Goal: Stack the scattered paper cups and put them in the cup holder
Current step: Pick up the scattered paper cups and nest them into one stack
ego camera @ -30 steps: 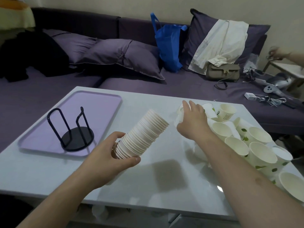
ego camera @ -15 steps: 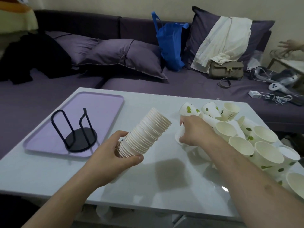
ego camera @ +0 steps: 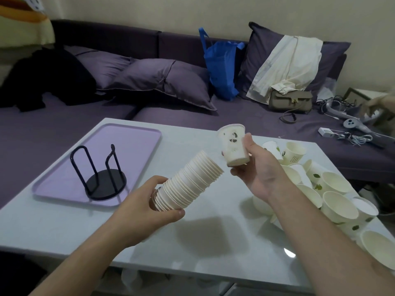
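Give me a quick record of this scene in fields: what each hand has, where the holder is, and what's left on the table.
left hand: grips a tilted stack of nested white paper cups, rims pointing up and right
right hand: holds a single white paper cup with dark leaf print, lifted above the table, just beyond the stack's open end
black wire cup holder: no cups in it, standing on the lilac rectangular tray
loose paper cups: heaped on the right side of the white glossy table

Two bare forearms, no sleeves; left grip (ego camera: 141,207) and right grip (ego camera: 259,169) ungloved.
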The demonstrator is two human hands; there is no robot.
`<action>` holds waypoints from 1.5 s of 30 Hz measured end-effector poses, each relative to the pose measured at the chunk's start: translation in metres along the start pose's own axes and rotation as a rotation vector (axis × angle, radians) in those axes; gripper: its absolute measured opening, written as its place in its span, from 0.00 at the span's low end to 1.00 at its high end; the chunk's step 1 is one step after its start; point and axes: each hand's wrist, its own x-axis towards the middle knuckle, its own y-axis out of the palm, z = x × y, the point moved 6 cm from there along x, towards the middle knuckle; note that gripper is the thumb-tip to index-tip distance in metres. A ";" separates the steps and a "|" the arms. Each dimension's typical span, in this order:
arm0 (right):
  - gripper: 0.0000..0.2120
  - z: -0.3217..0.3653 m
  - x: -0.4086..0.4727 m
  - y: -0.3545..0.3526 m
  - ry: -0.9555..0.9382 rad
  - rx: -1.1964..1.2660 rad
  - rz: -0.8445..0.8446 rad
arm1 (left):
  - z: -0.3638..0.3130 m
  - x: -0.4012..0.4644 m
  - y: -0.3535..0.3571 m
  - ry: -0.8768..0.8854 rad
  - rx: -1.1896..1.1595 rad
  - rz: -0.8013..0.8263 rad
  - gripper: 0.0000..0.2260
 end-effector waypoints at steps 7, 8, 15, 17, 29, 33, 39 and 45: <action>0.24 0.008 -0.009 0.019 -0.176 -0.030 0.244 | 0.000 0.000 0.000 -0.002 -0.005 -0.005 0.25; 0.26 0.008 -0.009 0.021 -0.187 -0.043 0.255 | -0.001 0.001 0.000 -0.001 -0.007 -0.007 0.25; 0.32 0.001 -0.013 0.028 -0.186 -0.349 0.224 | -0.002 0.005 0.000 0.000 0.014 -0.029 0.25; 0.31 0.004 -0.016 0.030 -0.228 -0.403 0.193 | -0.002 0.005 0.000 -0.003 0.004 -0.032 0.25; 0.23 0.011 -0.025 0.030 -0.268 -0.616 0.148 | -0.003 0.005 0.001 0.002 0.021 -0.038 0.25; 0.16 0.042 -0.029 -0.009 -0.177 -1.232 -0.180 | -0.005 0.004 0.003 0.000 0.008 -0.034 0.24; 0.29 0.034 -0.040 -0.033 0.045 -1.877 -0.148 | -0.004 0.004 0.005 -0.005 0.004 -0.026 0.26; 0.29 0.026 -0.045 -0.034 0.100 -2.073 -0.077 | -0.005 0.001 0.009 0.007 0.004 -0.013 0.25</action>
